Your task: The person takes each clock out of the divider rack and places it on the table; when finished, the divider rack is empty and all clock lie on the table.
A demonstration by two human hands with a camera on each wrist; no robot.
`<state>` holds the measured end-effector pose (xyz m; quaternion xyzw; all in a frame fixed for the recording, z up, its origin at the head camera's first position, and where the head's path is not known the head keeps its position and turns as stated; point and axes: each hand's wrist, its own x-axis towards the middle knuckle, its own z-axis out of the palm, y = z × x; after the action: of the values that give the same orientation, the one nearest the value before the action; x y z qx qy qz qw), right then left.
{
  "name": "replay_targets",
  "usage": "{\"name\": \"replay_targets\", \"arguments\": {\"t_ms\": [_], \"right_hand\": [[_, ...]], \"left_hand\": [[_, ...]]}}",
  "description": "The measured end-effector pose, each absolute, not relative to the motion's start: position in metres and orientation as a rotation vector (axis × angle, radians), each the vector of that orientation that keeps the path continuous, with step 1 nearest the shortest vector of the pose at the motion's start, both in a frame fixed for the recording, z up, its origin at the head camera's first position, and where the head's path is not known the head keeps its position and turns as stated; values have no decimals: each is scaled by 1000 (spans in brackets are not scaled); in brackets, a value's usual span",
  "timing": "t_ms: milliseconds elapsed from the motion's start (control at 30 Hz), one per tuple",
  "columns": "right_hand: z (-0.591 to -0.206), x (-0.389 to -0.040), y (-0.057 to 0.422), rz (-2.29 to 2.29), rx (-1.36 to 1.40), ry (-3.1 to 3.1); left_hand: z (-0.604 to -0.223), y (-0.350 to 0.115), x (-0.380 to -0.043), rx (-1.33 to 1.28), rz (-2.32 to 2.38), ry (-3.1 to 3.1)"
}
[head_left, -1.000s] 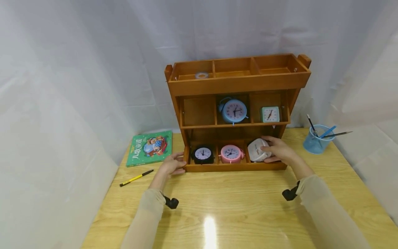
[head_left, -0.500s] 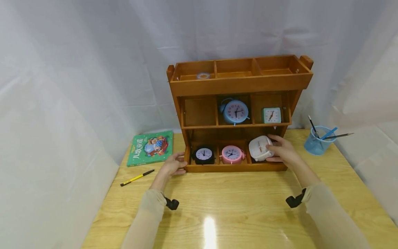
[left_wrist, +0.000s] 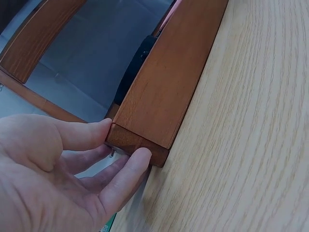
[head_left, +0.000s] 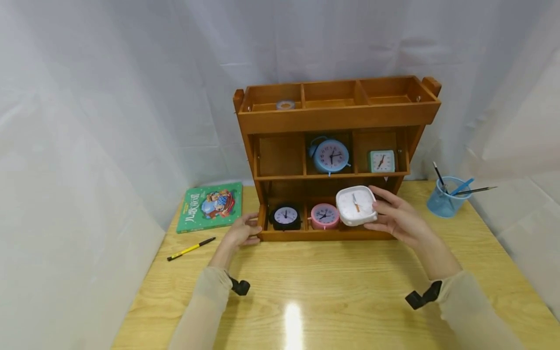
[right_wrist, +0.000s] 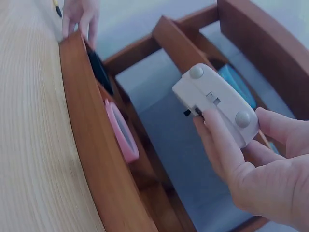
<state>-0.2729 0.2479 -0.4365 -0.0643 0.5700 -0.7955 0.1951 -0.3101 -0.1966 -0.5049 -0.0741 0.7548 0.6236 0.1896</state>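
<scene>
In the head view a white square alarm clock [head_left: 347,206] is held by my right hand [head_left: 402,216], thumb and fingers at its right side. It is raised in front of the bottom tier, its face toward me. The right wrist view shows the clock's underside [right_wrist: 219,99] with two round feet. My left hand [head_left: 238,232] grips the left front corner of the brown wooden shelf [head_left: 328,236], its thumb on the upper edge and fingers on the end. A black alarm clock [head_left: 286,217] and a pink alarm clock [head_left: 324,216] sit in the bottom tier's left and middle compartments.
The middle tier bears a blue alarm clock [head_left: 331,156] and a small green-rimmed square clock [head_left: 381,161]. A tape roll [head_left: 285,105] lies in the top tier. Left are a green book [head_left: 210,207] and yellow pen [head_left: 191,249]; right, a blue pen holder [head_left: 443,201].
My right hand has lifted the white alarm clock out of the bottom right compartment and brought it leftward and forward, turning it upright. My left hand stays at the shelf corner.
</scene>
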Motion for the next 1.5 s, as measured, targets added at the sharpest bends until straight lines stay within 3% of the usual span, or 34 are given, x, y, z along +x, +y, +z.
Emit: {"name": "replay_targets", "arguments": {"t_ms": [233,967,1500], "right_hand": [[-433,-262,227,-2186,-362,1637],[-437,-252,161,-2021,-417,1577],[-493,-243,92,-1843,-321,1541]], "left_hand": [[-506,-196,-310,-197,1749,2126],[-507,-197,-310,-195,1746,2127],[-509,-195,-310,-221,1763,2137]]}}
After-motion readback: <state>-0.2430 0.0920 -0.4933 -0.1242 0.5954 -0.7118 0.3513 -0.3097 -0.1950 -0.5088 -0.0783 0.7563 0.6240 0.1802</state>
